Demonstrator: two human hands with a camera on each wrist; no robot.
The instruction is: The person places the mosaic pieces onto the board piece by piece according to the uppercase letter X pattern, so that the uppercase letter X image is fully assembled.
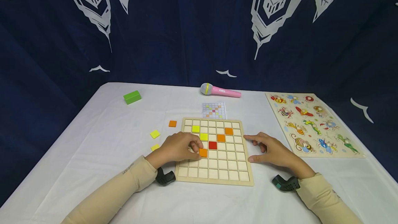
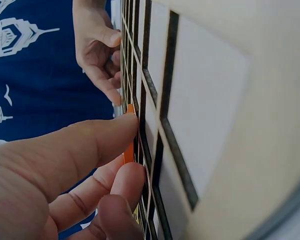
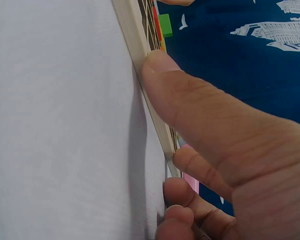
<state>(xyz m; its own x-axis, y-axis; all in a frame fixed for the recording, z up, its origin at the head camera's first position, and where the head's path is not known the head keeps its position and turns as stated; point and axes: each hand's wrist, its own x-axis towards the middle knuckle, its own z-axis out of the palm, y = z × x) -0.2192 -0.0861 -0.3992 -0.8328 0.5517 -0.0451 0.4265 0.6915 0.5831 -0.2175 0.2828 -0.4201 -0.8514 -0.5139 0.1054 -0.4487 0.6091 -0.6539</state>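
A wooden grid board (image 1: 214, 183) lies on the table with yellow, orange and red square tiles in some of its cells. With thumb and fingers my left hand (image 1: 177, 147) holds an orange tile (image 1: 203, 152) at a cell left of and below the red tile (image 1: 212, 145). In the left wrist view the same orange tile (image 2: 129, 150) shows edge-on between thumb and fingertips, close against the grid. My right hand (image 1: 273, 149) touches the board's right edge with thumb and index fingertip, the other fingers loosely bent.
Loose yellow tiles (image 1: 154, 134) and an orange tile (image 1: 172, 123) lie left of the board. Behind it are a printed pattern card (image 1: 214, 110) and a pink toy microphone (image 1: 225, 92). A green block (image 1: 132, 97) sits back left; an insect puzzle board (image 1: 314, 127) lies right.
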